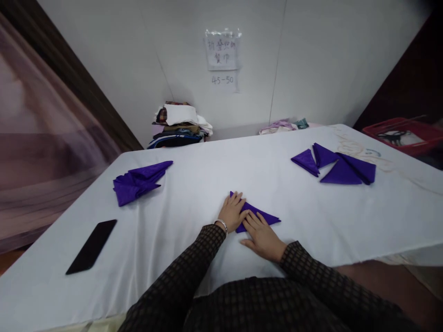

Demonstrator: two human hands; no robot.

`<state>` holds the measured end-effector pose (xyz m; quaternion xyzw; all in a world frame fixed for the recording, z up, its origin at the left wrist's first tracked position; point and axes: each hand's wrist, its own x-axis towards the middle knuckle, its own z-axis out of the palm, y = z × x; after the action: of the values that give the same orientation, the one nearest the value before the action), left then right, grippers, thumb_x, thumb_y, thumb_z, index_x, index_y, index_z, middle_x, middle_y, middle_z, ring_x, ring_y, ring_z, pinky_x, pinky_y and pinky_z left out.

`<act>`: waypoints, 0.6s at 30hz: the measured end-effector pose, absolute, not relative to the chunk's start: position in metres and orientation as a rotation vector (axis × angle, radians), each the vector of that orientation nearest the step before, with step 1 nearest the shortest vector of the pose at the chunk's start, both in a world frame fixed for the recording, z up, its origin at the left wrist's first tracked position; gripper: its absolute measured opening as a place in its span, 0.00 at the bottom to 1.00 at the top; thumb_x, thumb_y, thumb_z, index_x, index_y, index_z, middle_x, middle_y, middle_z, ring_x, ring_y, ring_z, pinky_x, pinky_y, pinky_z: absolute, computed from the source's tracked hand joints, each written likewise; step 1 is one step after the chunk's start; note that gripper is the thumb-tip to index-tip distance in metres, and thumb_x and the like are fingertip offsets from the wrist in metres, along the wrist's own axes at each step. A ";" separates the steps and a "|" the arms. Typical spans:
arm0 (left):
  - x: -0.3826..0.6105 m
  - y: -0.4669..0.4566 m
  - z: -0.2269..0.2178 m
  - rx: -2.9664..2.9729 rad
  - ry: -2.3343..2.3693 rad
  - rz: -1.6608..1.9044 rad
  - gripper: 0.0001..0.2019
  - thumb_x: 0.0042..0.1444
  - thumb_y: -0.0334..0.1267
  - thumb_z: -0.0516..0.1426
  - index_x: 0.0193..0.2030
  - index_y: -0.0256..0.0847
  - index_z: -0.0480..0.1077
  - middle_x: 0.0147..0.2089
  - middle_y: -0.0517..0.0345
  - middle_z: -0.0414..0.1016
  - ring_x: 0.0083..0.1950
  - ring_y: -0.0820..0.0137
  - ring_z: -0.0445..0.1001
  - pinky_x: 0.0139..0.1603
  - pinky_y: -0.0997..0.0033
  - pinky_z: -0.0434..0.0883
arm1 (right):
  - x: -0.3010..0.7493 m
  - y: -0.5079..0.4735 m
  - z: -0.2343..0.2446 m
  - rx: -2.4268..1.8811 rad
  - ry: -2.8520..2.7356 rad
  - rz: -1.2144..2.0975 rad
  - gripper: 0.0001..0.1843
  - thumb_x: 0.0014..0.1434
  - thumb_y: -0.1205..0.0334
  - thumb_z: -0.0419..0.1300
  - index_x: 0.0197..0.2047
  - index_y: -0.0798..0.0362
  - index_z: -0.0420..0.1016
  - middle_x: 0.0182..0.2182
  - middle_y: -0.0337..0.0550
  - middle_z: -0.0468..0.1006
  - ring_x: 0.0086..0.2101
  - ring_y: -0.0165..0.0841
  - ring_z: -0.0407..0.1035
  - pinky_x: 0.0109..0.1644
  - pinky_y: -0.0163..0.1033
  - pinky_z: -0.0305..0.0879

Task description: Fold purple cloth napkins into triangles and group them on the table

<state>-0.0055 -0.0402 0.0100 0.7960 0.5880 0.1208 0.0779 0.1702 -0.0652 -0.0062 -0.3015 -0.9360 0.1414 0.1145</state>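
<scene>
In front of me a purple cloth napkin, folded into a triangle, lies on the white tablecloth. My left hand rests flat on its left part, with the fingers stretched toward the upper corner. Lower down, my right hand presses on the near edge, its fingers extended and touching the cloth close to my left thumb. Both hands are open, and together they cover part of the napkin. Its right tip sticks out past my right hand.
At the left lie a pleated purple napkin and a black flat slab. Several folded purple napkins sit at the right. Against the wall stand a clothes pile and more cloth. A red basket is beyond the right edge.
</scene>
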 end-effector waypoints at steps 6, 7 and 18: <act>-0.009 -0.037 -0.003 2.294 1.890 0.210 0.30 0.62 0.53 0.41 0.65 0.37 0.52 0.69 0.48 0.47 0.70 0.60 0.41 0.66 0.48 0.44 | 0.172 -0.065 0.000 -0.903 -2.739 0.470 0.38 0.60 0.44 0.52 0.65 0.59 0.51 0.63 0.58 0.53 0.64 0.44 0.40 0.65 0.55 0.38; -0.009 -0.037 -0.002 2.297 1.891 0.204 0.30 0.62 0.54 0.41 0.66 0.38 0.52 0.70 0.48 0.47 0.70 0.60 0.41 0.66 0.48 0.44 | 0.174 -0.066 0.001 -0.911 -2.739 0.477 0.38 0.60 0.44 0.52 0.65 0.60 0.52 0.63 0.58 0.53 0.64 0.44 0.40 0.65 0.54 0.38; -0.010 -0.036 -0.005 2.300 1.913 0.205 0.31 0.61 0.55 0.42 0.66 0.40 0.51 0.70 0.49 0.46 0.70 0.58 0.40 0.66 0.48 0.44 | 0.266 -0.058 0.000 -1.187 -2.279 0.520 0.24 0.62 0.55 0.49 0.61 0.51 0.61 0.61 0.50 0.61 0.62 0.41 0.49 0.63 0.56 0.48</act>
<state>-0.0100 -0.0362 -0.0049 0.7650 0.6364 0.0682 0.0716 0.2660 -0.0579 0.0003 -0.4376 -0.8400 0.1916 0.2572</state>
